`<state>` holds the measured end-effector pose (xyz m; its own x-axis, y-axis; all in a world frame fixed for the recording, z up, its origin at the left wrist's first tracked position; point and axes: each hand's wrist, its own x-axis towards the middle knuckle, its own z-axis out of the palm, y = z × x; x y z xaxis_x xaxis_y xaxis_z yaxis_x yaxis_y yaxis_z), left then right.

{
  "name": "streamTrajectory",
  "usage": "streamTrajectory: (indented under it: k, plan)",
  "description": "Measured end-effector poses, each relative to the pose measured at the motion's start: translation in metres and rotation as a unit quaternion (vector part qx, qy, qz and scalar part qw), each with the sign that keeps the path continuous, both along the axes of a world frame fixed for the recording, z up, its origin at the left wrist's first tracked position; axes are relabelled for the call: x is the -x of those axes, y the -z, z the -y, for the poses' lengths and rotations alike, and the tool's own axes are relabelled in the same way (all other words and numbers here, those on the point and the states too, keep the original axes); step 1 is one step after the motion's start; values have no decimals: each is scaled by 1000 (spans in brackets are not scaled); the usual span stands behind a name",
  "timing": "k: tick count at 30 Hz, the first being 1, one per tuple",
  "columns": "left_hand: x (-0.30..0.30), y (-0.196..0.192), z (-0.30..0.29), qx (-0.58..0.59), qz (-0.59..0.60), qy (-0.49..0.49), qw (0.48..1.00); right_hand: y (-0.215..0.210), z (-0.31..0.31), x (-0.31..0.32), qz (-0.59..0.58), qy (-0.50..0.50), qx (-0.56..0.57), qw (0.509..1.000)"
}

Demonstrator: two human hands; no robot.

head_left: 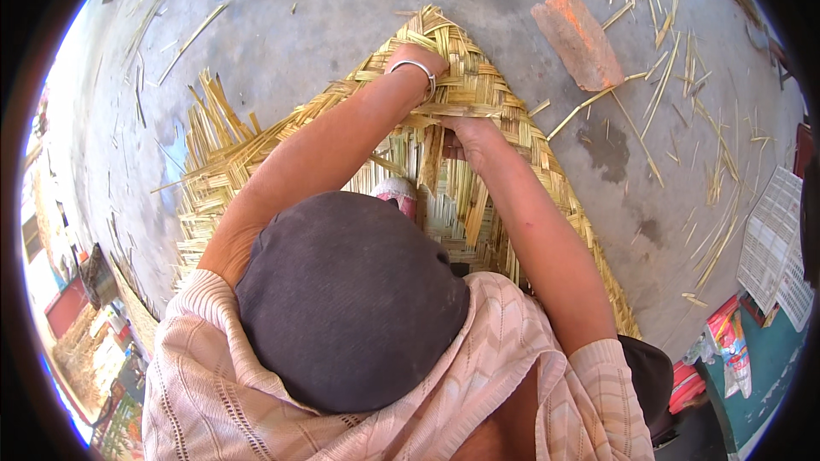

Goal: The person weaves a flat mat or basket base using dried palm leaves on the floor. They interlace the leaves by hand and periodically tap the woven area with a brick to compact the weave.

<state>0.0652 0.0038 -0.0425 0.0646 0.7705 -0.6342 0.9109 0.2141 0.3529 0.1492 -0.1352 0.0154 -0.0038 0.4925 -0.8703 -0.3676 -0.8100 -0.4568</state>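
Note:
A woven straw mat (478,77) lies on the grey concrete floor, its far corner pointing away from me. My left hand (416,60), with a silver bangle on the wrist, rests curled on the woven part near that corner. My right hand (468,132) is just below it at the mat's middle, its fingers closed on loose upright straw strips (431,162) where the weave ends. Unwoven strip ends (213,132) fan out at the mat's left edge. A dark cap (350,299) and pale knitted sleeves hide the near part of the mat.
A reddish brick fragment (576,38) lies beyond the mat at the right. Loose straw pieces (675,77) are scattered over the floor. A white plastic crate (773,243) and a colourful bag (726,341) sit at the right edge.

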Motion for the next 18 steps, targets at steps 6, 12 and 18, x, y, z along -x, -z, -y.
streamTrajectory:
  k: [6,12,18]
  plan:
    - [0,-16,8,7,45,-115,992,-6,3,-1,-6,17,-8,1000]
    - [1,-28,8,6,62,-142,988,-15,6,-10,-30,46,-11,998]
    - [8,-26,6,-12,102,-127,987,-18,2,-9,45,-7,-94,994]
